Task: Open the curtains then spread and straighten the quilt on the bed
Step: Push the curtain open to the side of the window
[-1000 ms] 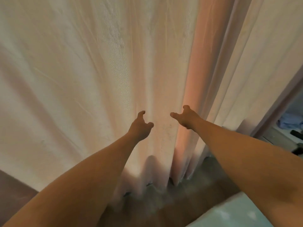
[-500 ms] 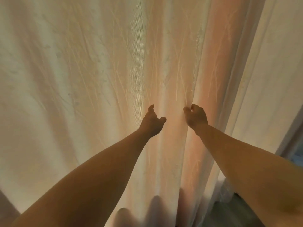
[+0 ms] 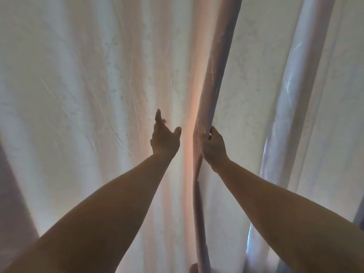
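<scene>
Pale, backlit curtains fill the whole view. The left curtain panel (image 3: 88,115) hangs in soft folds. The right curtain panel (image 3: 252,95) has its thick inner edge (image 3: 216,75) running down the middle. My right hand (image 3: 213,147) is closed around that inner edge at mid height. My left hand (image 3: 164,137) is just left of the seam, fingers spread and reaching toward the left panel, holding nothing. The quilt and bed are out of view.
A bluish bright strip (image 3: 250,245) shows at a gap low on the right between folds. A darker fold (image 3: 13,194) hangs at the far left edge.
My view has tilted up, so the floor is gone. My right hand has closed on the right panel's edge. My left hand has opened and risen near the seam.
</scene>
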`<state>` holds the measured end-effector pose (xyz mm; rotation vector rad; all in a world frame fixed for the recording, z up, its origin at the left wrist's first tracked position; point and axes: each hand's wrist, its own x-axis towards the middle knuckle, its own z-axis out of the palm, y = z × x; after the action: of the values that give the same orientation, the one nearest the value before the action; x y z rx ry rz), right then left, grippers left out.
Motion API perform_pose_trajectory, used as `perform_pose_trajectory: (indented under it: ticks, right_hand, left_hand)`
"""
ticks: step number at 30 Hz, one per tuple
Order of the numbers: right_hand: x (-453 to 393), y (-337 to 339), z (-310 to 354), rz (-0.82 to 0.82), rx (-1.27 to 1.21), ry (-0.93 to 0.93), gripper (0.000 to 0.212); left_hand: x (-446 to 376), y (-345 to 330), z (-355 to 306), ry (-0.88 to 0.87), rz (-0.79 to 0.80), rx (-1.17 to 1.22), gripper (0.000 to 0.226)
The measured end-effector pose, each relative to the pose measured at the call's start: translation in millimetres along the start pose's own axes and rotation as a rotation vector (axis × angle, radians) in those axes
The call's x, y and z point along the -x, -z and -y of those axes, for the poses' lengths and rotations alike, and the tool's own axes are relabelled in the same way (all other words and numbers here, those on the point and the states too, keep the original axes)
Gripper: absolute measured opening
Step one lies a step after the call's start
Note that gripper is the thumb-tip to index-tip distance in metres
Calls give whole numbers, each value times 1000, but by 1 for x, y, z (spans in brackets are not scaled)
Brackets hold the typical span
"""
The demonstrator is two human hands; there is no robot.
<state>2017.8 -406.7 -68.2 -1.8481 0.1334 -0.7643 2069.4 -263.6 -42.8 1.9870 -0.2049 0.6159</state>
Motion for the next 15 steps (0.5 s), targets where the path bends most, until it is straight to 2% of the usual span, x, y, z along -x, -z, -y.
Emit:
perform_pose_trajectory:
  ticks: [2, 3, 5, 8, 12, 15]
  right_hand:
    - [5, -9, 8, 45, 49, 6, 30]
    - [8, -16, 13, 22, 92, 35, 30]
    - [8, -24, 15, -48, 185, 117, 32]
    - [10, -27, 29, 26, 86, 34, 54]
    - [6, -23, 33, 39, -147, -137, 26]
    - [4, -14, 31, 70, -287, -187, 37]
  left_hand:
    - [-2, 12, 8, -23, 20, 67, 42]
    - [0, 20, 12, -43, 9, 69, 32]
    - [4, 26, 17, -67, 26, 65, 27]
    - [5, 35, 18, -56, 105, 68, 39]
    - [1, 35, 15, -35, 252, 24, 68]
    - [7, 23, 6, 5, 356, 104, 87]
